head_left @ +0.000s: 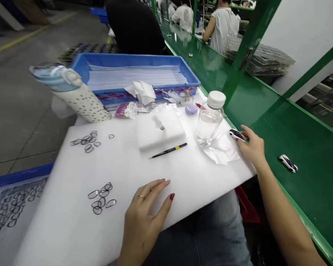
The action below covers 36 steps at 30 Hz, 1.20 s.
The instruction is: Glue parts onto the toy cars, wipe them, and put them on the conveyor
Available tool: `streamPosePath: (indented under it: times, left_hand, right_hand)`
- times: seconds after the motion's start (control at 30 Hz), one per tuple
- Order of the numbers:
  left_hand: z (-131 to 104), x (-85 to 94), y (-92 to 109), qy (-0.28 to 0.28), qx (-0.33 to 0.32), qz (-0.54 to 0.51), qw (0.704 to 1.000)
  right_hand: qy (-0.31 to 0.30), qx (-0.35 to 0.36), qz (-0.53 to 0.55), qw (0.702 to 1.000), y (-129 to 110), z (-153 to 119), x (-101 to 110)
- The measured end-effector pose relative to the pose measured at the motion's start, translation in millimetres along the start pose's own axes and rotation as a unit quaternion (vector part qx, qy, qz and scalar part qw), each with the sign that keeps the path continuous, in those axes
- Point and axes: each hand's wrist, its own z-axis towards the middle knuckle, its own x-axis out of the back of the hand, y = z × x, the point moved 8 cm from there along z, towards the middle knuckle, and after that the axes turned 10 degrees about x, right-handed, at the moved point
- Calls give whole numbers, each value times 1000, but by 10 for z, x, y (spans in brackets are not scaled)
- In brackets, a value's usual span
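Note:
My right hand (251, 146) grips a small white and black toy car (238, 135) between thumb and fingers, at the edge where the white work surface meets the green conveyor. Over the near part of the white foam sheet (72, 229), my left hand (147, 210) is empty, its fingers apart. Black tweezers (168, 150) with a yellow band lie beyond it, beside a white foam block (161, 127). Two loose groups of thin dark rings, a nearer pile (101, 199) and a farther pile (86, 141), rest on the left side. Another toy car (288, 163) sits on the conveyor.
A clear bottle (210, 118) with a white cap stands near my right hand on crumpled film. A dotted tumbler (80, 98) leans at the back left, before a blue bin (138, 59). The green conveyor (266, 122) runs along the right. Other people sit farther along.

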Motion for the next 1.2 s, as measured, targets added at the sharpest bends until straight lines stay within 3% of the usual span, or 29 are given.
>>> streamPosePath:
  times: [0.07, 0.1, 0.13, 0.2, 0.27, 0.37, 0.43, 0.5, 0.57, 0.67, 0.77, 0.83, 0.9, 1.0, 1.13, 1.2]
  left_hand:
    - [-5, -18, 78, -2, -38, 0, 999]
    - [-8, -38, 114, -9, -54, 2, 999]
    - [-9, -59, 142, -18, -65, 6, 998]
    - [-16, -89, 173, -35, -83, 17, 996]
    - [-30, -96, 164, -46, -94, 24, 994]
    - [-89, -40, 126, -19, -111, 21, 993]
    - [-154, 1, 110, 24, -108, 16, 994]
    - [-214, 33, 100, 80, -77, 13, 994]
    - [-242, 31, 109, 105, -40, -2, 994]
    - [-173, -26, 184, 29, -39, -38, 998]
    - [-46, -67, 261, -95, -81, -21, 992]
    - [28, -101, 268, -151, -91, -2, 984]
    - [85, -138, 261, -158, -77, 2, 984]
    - [101, -184, 290, -98, -50, -20, 994]
    - [63, -187, 327, -11, 1, -71, 997]
    - [67, -191, 323, -1, 29, -89, 996]
  right_hand:
    - [95, 51, -46, 993, -276, -163, 227]
    - [122, 107, -36, 986, -514, -282, 281]
    - [112, 181, 10, 977, -802, -412, 259]
    - [-9, 327, 146, 934, -1436, -705, 43]
    - [-116, 429, 216, 869, -1971, -968, -166]
    - [-163, 506, 259, 806, -2389, -1002, -324]
    - [-139, 464, 294, 824, -2429, -693, -373]
    - [-91, 349, 292, 885, -2353, -236, -452]
    - [-99, 252, 244, 931, -2331, 142, -622]
    - [-201, 224, 195, 934, -2506, 457, -915]
    - [-230, 226, 205, 924, -2603, 591, -929]
    - [-232, 235, 259, 907, -2596, 543, -795]
    - [-231, 238, 380, 863, -2538, 374, -601]
    - [-213, 182, 540, 794, -2280, 20, -422]
    - [-238, 102, 554, 791, -1973, -407, -542]
    - [-206, 101, 609, 759, -1993, -476, -467]
